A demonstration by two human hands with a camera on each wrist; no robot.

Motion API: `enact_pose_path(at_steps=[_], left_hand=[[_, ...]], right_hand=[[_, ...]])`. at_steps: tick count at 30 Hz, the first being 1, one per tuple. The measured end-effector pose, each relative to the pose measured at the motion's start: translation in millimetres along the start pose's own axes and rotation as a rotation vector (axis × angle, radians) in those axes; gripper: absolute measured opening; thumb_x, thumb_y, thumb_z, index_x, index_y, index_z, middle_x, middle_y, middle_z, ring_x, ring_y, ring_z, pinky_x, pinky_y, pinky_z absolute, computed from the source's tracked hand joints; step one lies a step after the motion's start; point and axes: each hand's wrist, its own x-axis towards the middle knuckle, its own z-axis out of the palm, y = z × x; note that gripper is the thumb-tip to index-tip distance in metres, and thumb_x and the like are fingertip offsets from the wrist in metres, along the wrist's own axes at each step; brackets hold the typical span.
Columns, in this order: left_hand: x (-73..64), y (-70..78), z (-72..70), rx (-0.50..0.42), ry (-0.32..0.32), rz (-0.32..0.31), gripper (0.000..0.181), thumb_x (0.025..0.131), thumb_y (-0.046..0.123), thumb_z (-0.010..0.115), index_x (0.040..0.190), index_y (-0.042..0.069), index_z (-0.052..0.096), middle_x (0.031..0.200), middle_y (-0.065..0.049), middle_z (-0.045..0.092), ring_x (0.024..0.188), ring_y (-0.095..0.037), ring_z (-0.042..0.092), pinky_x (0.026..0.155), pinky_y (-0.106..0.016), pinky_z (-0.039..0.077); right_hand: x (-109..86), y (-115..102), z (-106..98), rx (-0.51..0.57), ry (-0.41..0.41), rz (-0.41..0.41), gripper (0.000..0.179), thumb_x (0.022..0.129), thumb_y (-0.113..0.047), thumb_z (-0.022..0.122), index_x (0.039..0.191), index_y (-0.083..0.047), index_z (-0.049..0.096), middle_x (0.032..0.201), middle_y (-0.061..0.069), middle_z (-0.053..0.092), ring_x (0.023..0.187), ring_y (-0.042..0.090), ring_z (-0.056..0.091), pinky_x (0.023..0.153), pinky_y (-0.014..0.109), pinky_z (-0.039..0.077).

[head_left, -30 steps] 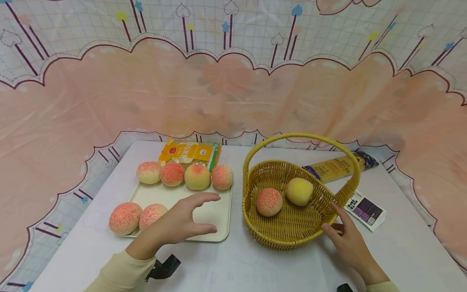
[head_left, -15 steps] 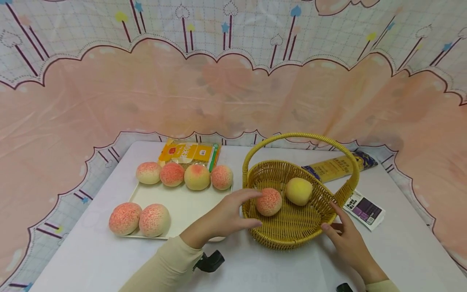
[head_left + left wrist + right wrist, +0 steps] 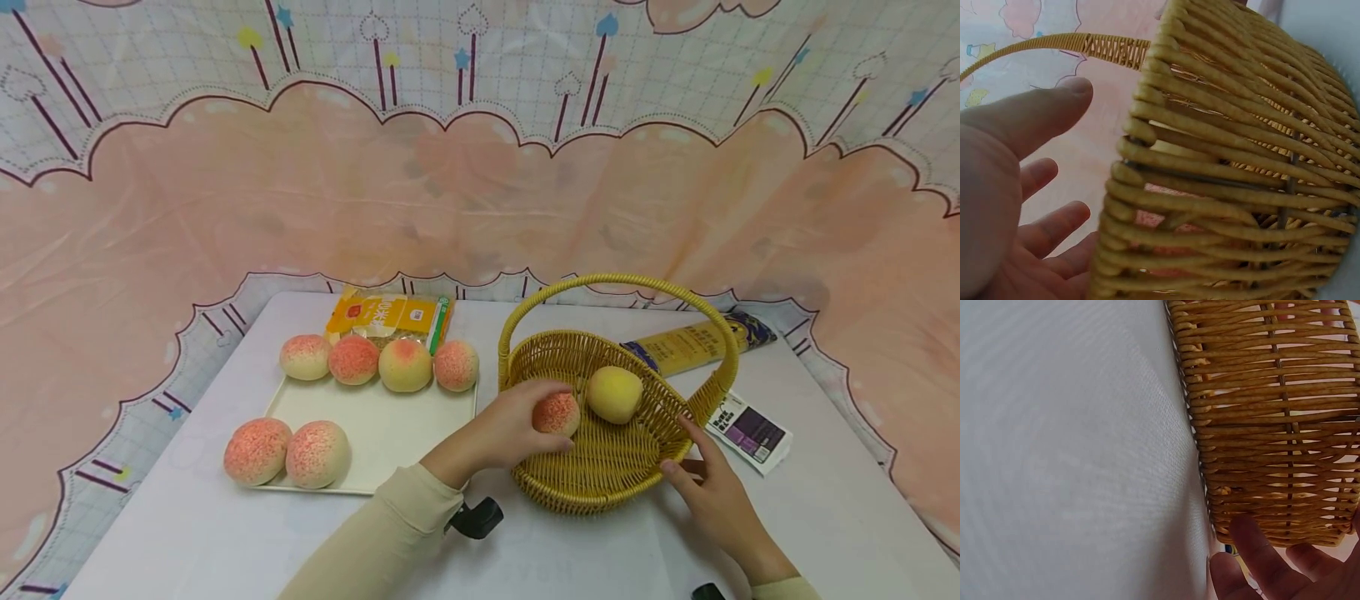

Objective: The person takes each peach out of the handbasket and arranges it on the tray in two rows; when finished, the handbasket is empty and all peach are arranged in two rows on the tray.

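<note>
A yellow wicker basket (image 3: pixel 585 492) with an arched handle holds a red-speckled peach (image 3: pixel 558 415) and a plain yellow peach (image 3: pixel 615 395). My left hand (image 3: pixel 517 425) reaches over the basket's left side, thumb and fingers spread apart around the speckled peach in the head view. From the left wrist, the left hand (image 3: pixel 997 187) shows a gap between thumb and fingers beside the rim; the peach shows only through the weave. At the basket's right side, my right hand (image 3: pixel 712 492) touches the rim and outer wall with extended fingers (image 3: pixel 1260 550).
Left of the basket, a cream tray (image 3: pixel 390 429) carries several peaches in a back row, with two peaches (image 3: pixel 318 454) at its front left. An orange food packet (image 3: pixel 390 317) lies behind. A gold packet (image 3: pixel 686 346) and a white-purple packet (image 3: pixel 752 433) lie right of the basket.
My left hand has moved right from above the tray, over the basket's left rim, to the speckled peach. My right hand and the basket have stayed in place.
</note>
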Motion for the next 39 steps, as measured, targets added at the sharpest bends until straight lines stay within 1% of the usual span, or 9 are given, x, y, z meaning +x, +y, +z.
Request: enact_pose_path(at_steps=[5,11,13,16,22,30,33,36,39], left_hand=[[8.6,0.3,1.9,0.023,-0.003,-0.011,0.066,0.086,0.025,0.080,0.145,0.012,0.052,0.147,-0.006,0.049,0.134,-0.021,0.045,0.107,-0.033,0.041],[16.8,-1.8,2.4,0.040,-0.041,-0.018,0.068,0.087,0.024,0.080,0.146,0.011,0.050,0.149,-0.006,0.047,0.138,-0.021,0.041,0.112,-0.035,0.035],[19.3,-2.7,2.4,0.050,-0.053,-0.017,0.068,0.087,0.024,0.080,0.147,0.011,0.049,0.148,-0.006,0.047,0.138,-0.021,0.040,0.112,-0.035,0.034],[23.5,-3.7,2.6,0.073,-0.076,-0.018,0.070,0.087,0.025,0.080,0.147,0.011,0.048,0.149,-0.007,0.047,0.139,-0.021,0.039,0.113,-0.035,0.033],[31.1,-2.9,4.2,0.103,-0.124,-0.059,0.073,0.086,0.026,0.080,0.149,0.012,0.046,0.151,-0.006,0.044,0.141,-0.021,0.036,0.115,-0.034,0.030],[37.7,-1.4,5.0,0.106,-0.164,-0.100,0.072,0.085,0.026,0.081,0.147,0.011,0.049,0.149,-0.005,0.046,0.140,-0.020,0.037,0.113,-0.033,0.032],[38.5,-0.6,4.4,0.099,-0.178,-0.115,0.069,0.083,0.025,0.083,0.143,0.009,0.053,0.147,-0.005,0.048,0.138,-0.019,0.040,0.112,-0.032,0.034],[38.5,0.3,3.8,0.118,-0.192,-0.123,0.062,0.082,0.021,0.083,0.138,0.008,0.059,0.146,-0.006,0.050,0.135,-0.018,0.043,0.110,-0.029,0.035],[38.2,0.9,3.4,0.145,-0.201,-0.129,0.056,0.083,0.015,0.081,0.135,0.009,0.062,0.143,-0.006,0.053,0.134,-0.018,0.044,0.110,-0.028,0.035]], right_hand=[[0.1,0,0,-0.004,0.000,0.001,0.066,0.103,-0.016,0.057,0.157,-0.001,0.022,0.156,0.033,0.020,0.110,0.050,0.059,0.081,0.054,0.054],[0.5,0,1,-0.014,0.018,-0.020,0.065,0.102,-0.014,0.059,0.156,-0.001,0.024,0.155,0.031,0.025,0.107,0.045,0.062,0.078,0.030,0.053],[0.4,0,1,-0.015,0.023,-0.026,0.065,0.102,-0.013,0.059,0.156,0.000,0.025,0.155,0.031,0.026,0.107,0.044,0.062,0.077,0.027,0.052],[0.3,0,0,-0.024,0.023,-0.027,0.065,0.102,-0.013,0.059,0.156,-0.001,0.025,0.155,0.031,0.026,0.107,0.045,0.062,0.077,0.028,0.052],[0.2,1,0,-0.027,0.014,-0.019,0.065,0.102,-0.014,0.058,0.156,-0.001,0.024,0.155,0.032,0.025,0.108,0.046,0.061,0.079,0.030,0.052],[-0.1,2,0,-0.026,0.016,-0.021,0.065,0.102,-0.014,0.058,0.156,-0.001,0.024,0.155,0.032,0.025,0.108,0.045,0.061,0.079,0.029,0.052],[-0.3,2,0,-0.021,0.017,-0.020,0.065,0.102,-0.014,0.058,0.156,-0.001,0.024,0.155,0.032,0.025,0.108,0.046,0.061,0.078,0.028,0.052],[-0.1,2,0,-0.021,0.016,-0.021,0.065,0.102,-0.013,0.058,0.156,-0.001,0.024,0.155,0.032,0.025,0.109,0.046,0.061,0.078,0.028,0.052],[0.3,2,0,-0.028,0.016,-0.019,0.065,0.103,-0.014,0.058,0.156,-0.001,0.024,0.155,0.032,0.025,0.109,0.046,0.061,0.079,0.033,0.053]])
